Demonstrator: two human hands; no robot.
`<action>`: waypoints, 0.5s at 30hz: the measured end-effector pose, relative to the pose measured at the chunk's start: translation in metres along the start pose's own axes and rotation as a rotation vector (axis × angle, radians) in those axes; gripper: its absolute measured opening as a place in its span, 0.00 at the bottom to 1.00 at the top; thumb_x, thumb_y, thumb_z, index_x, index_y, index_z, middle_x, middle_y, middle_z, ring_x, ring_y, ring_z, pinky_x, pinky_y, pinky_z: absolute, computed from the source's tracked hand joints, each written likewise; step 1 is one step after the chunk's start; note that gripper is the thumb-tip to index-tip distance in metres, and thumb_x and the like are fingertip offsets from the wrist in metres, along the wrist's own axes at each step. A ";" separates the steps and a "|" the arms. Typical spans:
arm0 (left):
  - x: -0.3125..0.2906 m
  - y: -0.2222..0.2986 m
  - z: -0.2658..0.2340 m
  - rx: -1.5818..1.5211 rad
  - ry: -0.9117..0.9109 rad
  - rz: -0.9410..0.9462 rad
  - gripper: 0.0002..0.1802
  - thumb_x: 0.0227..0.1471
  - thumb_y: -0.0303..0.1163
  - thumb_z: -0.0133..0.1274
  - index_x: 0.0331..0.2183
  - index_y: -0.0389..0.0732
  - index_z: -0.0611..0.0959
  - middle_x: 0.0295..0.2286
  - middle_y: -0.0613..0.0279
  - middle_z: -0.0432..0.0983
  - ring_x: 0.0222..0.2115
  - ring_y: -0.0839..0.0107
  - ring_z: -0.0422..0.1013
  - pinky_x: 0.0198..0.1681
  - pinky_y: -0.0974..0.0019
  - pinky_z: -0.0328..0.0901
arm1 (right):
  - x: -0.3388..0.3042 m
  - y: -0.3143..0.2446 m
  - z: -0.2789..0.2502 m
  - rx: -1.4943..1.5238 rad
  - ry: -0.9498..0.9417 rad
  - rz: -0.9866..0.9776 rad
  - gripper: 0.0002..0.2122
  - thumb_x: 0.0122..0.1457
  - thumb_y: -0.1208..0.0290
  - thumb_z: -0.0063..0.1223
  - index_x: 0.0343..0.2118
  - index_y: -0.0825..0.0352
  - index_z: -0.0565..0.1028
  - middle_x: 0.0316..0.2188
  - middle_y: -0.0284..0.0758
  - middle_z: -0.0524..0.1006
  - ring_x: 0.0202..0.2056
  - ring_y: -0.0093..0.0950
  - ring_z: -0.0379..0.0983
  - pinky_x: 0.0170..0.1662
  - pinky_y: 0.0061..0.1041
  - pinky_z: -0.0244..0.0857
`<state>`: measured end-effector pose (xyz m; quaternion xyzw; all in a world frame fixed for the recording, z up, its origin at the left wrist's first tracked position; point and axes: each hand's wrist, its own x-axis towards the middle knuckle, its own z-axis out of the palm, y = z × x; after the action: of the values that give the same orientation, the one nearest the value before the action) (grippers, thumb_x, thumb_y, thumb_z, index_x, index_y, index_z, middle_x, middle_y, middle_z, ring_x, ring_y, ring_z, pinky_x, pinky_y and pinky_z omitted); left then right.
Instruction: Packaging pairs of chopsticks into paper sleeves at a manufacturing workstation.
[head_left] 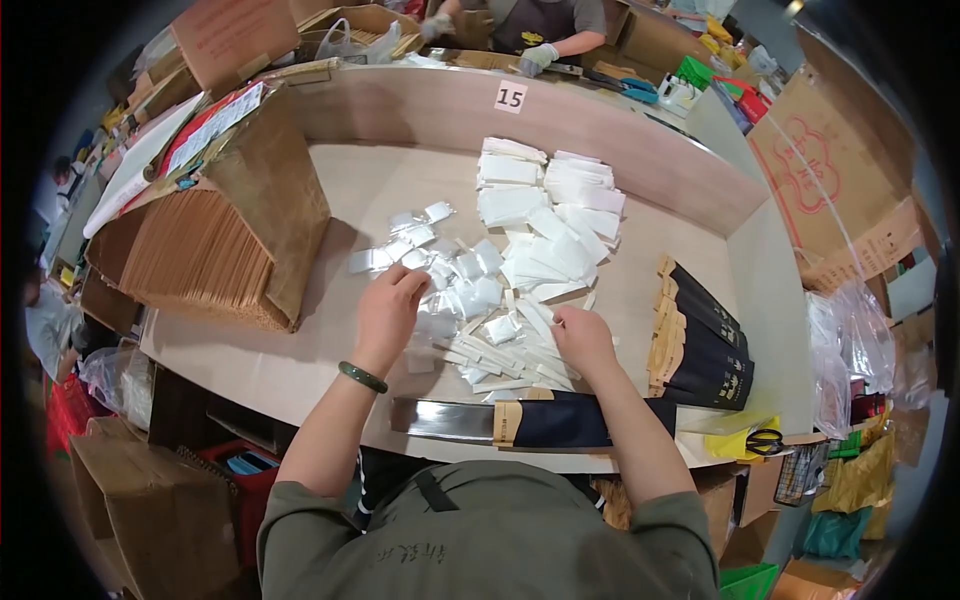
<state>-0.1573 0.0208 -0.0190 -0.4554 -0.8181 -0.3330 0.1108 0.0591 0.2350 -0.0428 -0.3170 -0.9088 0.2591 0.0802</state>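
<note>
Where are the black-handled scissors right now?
In the head view, the scissors lie at the near right corner of the table, by the yellow packaging.

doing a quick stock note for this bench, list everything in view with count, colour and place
table: one, pale beige, centre
open carton: one, brown, table's left
sheet stack: one, brown, inside carton
small packets: many, clear and whitish, centre
paper packets: many, white, back centre
strips: many, whitish, front centre
sleeves: several, dark blue and tan, right
long piece: one, silvery, front edge
scissors: one pair, black, front right
label: one, pale pink, back wall
surrounding cardboard boxes: several, brown
co-worker: one, dark apron, beyond back wall
background clutter: uncountable
bangle: one, green, left wrist
left hand: one, bare, at small packets
right hand: one, bare, by strips
</note>
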 end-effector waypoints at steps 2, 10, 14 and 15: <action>-0.004 0.003 -0.001 -0.149 0.099 -0.057 0.09 0.49 0.21 0.57 0.35 0.40 0.83 0.29 0.57 0.77 0.29 0.59 0.74 0.32 0.63 0.67 | 0.006 -0.002 0.012 -0.232 0.012 -0.074 0.06 0.52 0.70 0.55 0.28 0.67 0.76 0.29 0.43 0.78 0.35 0.44 0.75 0.39 0.42 0.68; -0.117 0.031 -0.025 -0.389 -0.430 0.036 0.12 0.44 0.22 0.58 0.35 0.42 0.81 0.30 0.58 0.76 0.32 0.58 0.74 0.35 0.61 0.68 | 0.019 0.000 0.002 -0.288 -0.062 -0.018 0.07 0.50 0.67 0.52 0.27 0.64 0.77 0.29 0.42 0.78 0.35 0.44 0.75 0.37 0.42 0.68; -0.118 0.044 -0.029 -0.177 -0.176 0.137 0.14 0.43 0.27 0.61 0.36 0.44 0.81 0.36 0.57 0.76 0.37 0.55 0.72 0.39 0.58 0.67 | 0.020 -0.011 -0.015 -0.388 0.079 -0.122 0.08 0.52 0.67 0.51 0.26 0.66 0.76 0.27 0.42 0.78 0.33 0.44 0.75 0.36 0.40 0.67; -0.112 0.040 -0.036 -0.174 -0.172 0.123 0.14 0.43 0.27 0.61 0.36 0.44 0.81 0.36 0.57 0.76 0.37 0.55 0.72 0.39 0.58 0.67 | 0.017 -0.019 -0.021 -0.389 0.069 -0.134 0.08 0.52 0.67 0.51 0.26 0.66 0.76 0.27 0.42 0.78 0.33 0.44 0.75 0.36 0.40 0.67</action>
<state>-0.0662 -0.0631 -0.0285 -0.5394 -0.7632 -0.3552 0.0207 0.0416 0.2414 -0.0154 -0.2740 -0.9575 0.0616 0.0656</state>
